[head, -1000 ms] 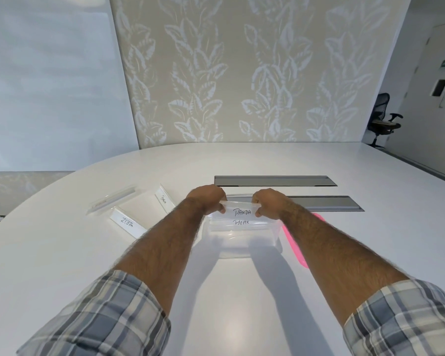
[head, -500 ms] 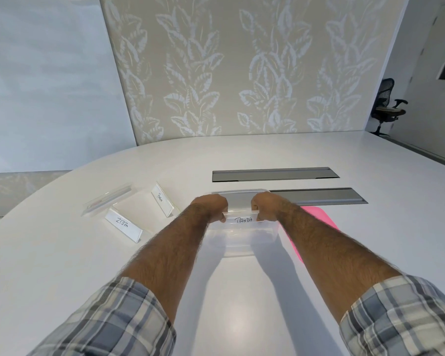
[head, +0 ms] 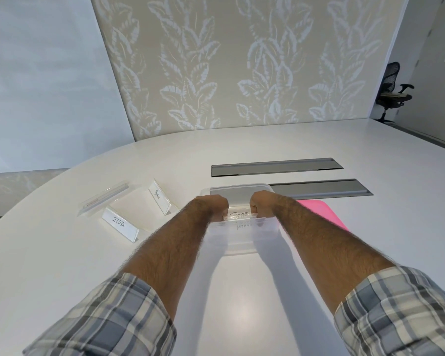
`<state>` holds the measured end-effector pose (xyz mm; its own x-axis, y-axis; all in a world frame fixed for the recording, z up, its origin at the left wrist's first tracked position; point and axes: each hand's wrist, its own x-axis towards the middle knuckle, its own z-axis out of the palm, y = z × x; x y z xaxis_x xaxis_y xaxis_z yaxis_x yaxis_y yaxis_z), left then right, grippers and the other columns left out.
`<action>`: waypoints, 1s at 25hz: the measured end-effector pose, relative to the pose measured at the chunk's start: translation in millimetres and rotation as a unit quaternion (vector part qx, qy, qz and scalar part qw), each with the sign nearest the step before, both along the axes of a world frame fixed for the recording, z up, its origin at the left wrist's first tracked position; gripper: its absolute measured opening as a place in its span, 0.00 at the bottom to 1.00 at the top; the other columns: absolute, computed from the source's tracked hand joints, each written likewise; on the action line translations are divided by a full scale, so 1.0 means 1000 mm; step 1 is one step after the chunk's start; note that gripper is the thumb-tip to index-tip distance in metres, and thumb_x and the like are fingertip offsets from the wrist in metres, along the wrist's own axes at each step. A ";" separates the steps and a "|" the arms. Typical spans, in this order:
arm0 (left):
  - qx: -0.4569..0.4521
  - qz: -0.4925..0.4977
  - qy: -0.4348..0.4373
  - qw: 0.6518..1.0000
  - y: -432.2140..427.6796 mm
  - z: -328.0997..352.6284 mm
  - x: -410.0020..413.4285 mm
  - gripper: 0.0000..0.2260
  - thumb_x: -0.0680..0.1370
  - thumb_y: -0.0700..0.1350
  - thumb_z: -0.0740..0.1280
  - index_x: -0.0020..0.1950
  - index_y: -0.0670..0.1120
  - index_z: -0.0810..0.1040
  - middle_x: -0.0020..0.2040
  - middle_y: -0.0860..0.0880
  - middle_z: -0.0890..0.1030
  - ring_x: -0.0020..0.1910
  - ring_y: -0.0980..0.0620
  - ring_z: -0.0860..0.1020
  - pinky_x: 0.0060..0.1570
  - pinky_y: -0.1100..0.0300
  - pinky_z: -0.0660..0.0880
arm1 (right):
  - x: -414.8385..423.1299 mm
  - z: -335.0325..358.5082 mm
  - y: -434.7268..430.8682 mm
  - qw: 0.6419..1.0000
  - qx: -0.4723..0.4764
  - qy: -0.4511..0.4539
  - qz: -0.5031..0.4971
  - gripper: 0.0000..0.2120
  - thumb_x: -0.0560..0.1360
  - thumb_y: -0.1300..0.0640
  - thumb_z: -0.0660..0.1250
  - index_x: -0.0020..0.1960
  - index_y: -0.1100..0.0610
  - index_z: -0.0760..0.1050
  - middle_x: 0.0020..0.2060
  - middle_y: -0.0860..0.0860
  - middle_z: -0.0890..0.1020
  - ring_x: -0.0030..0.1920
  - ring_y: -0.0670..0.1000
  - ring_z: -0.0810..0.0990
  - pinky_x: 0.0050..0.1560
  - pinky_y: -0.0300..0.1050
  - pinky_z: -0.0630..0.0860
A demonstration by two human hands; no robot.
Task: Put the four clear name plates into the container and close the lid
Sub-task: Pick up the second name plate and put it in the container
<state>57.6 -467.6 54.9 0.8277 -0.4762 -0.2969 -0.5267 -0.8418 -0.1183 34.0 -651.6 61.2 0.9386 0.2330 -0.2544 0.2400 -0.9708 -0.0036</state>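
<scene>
The Panda plate [head: 238,216], a clear name plate with a handwritten card, is partway down inside the open container [head: 242,244], its top edge about level with the rim. It is held by both ends. The clear container sits near the middle of the table [head: 242,317], just in front of two grey hatches [head: 275,167] set into the surface.

The task looks to be at an early stage. This seems to be the first plate going in, and it has not been let go. Three remain out toward the table's left edge: the Zebra plate [head: 120,223], the Penguin plate [head: 159,199], and a third plate [head: 106,199] behind them whose label cannot be read. The pink lid [head: 324,214] lies flat just beside the container's right side, not yet fitted.

The left hand [head: 212,205] and right hand [head: 263,205] are knuckles-up over the opening, with their fingers curled down around the plate's ends and the fingertips hidden. Both forearms reach straight forward from the near edge, and the plaid sleeves [head: 108,319] are pushed up.
</scene>
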 end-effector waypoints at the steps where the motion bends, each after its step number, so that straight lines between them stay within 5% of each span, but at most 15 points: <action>1: 0.005 0.001 0.004 1.000 0.000 0.000 0.001 0.11 0.77 0.41 0.66 0.57 0.45 0.84 0.54 0.46 0.84 0.55 0.44 0.81 0.50 0.59 0.75 | 0.001 -0.001 0.000 1.000 -0.005 0.003 0.002 0.09 0.68 0.62 0.77 0.45 0.63 0.81 0.44 0.55 0.81 0.44 0.52 0.74 0.43 0.42 0.71; 4: 0.022 0.002 0.010 1.000 -0.001 -0.004 0.006 0.11 0.77 0.41 0.64 0.55 0.44 0.84 0.53 0.46 0.85 0.51 0.44 0.81 0.50 0.58 0.77 | 0.003 -0.003 0.001 1.000 -0.009 0.008 0.001 0.12 0.69 0.63 0.75 0.35 0.56 0.72 0.40 0.52 0.76 0.43 0.52 0.73 0.41 0.41 0.68; 8: 0.027 0.010 0.019 0.999 -0.004 -0.007 0.009 0.11 0.77 0.41 0.64 0.54 0.41 0.84 0.47 0.45 0.83 0.43 0.45 0.76 0.47 0.58 0.75 | 0.005 -0.003 0.004 0.999 -0.018 0.029 0.000 0.10 0.69 0.59 0.78 0.45 0.59 0.79 0.43 0.51 0.78 0.44 0.52 0.74 0.40 0.41 0.70; 16: 0.017 0.016 0.032 0.999 -0.005 -0.007 0.011 0.08 0.73 0.44 0.74 0.51 0.44 0.86 0.44 0.47 0.82 0.43 0.46 0.77 0.44 0.60 0.72 | 0.005 -0.002 0.007 0.999 -0.017 0.031 -0.019 0.18 0.66 0.61 0.79 0.54 0.65 0.81 0.50 0.56 0.83 0.45 0.52 0.77 0.46 0.43 0.73; 21: -0.032 0.025 0.011 0.999 -0.004 -0.007 0.009 0.10 0.75 0.41 0.67 0.53 0.44 0.85 0.51 0.48 0.85 0.50 0.47 0.81 0.52 0.58 0.78 | 0.001 -0.001 0.007 1.000 -0.014 -0.017 -0.009 0.02 0.71 0.64 0.71 0.44 0.61 0.79 0.42 0.55 0.80 0.44 0.53 0.76 0.44 0.44 0.75; 25: -0.126 0.043 -0.027 0.991 0.008 0.013 0.009 0.09 0.74 0.52 0.71 0.52 0.52 0.84 0.52 0.55 0.84 0.53 0.51 0.80 0.56 0.50 0.79 | -0.002 0.014 0.005 0.996 0.059 -0.055 -0.041 0.06 0.70 0.59 0.75 0.45 0.58 0.79 0.46 0.51 0.83 0.46 0.52 0.79 0.48 0.48 0.78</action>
<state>66.7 -459.4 68.3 0.8795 -0.4574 -0.1313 -0.4512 -0.8893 0.0749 32.1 -646.9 75.2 0.9763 0.1773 -0.1240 0.1660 -0.9814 -0.0962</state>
